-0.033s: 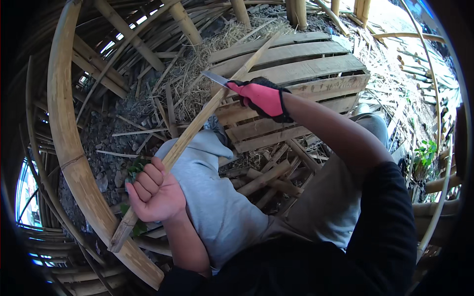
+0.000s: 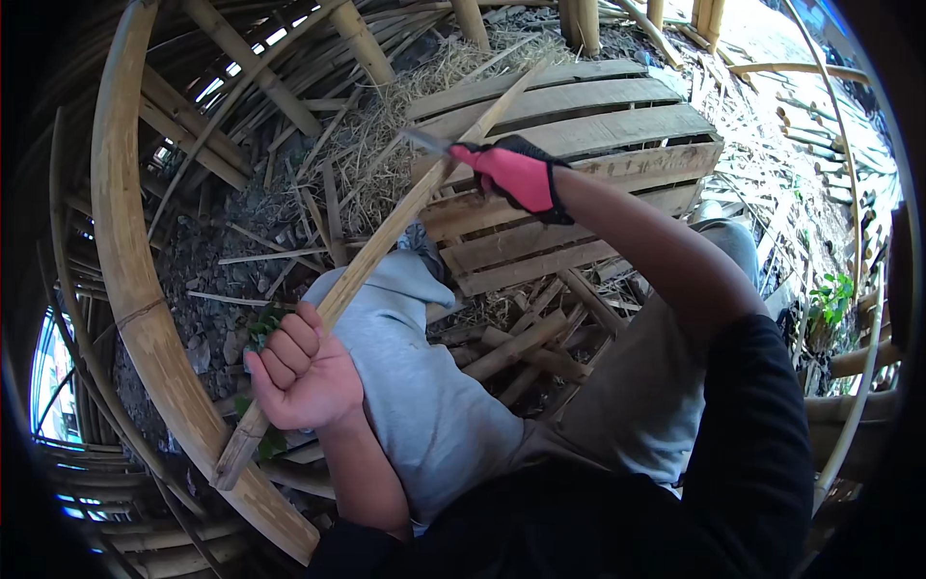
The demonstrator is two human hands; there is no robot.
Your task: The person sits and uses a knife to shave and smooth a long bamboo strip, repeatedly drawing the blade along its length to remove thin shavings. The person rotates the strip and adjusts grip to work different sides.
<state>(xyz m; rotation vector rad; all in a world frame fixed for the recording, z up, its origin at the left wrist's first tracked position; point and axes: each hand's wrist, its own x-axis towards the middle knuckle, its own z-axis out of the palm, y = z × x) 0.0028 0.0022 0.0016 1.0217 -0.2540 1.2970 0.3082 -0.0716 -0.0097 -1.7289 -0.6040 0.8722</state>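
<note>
Beside your left leg [image 2: 420,386], your left hand [image 2: 311,378] clamps the bamboo strip [image 2: 388,237]; its twisting could deflect the knife [image 2: 422,142] your right hand [image 2: 513,178] grips.

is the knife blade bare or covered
Bare: the knife blade shows as pale metal, slightly blurred, jutting past the gloved right hand.

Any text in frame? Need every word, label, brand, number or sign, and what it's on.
None readable.
Knife blade: blurred, can't tell if marked.
Pink glove: no lettering visible.
Bamboo strip, slatted wood: none visible.
Bright gap at far left: too small, washed out to tell.
</note>
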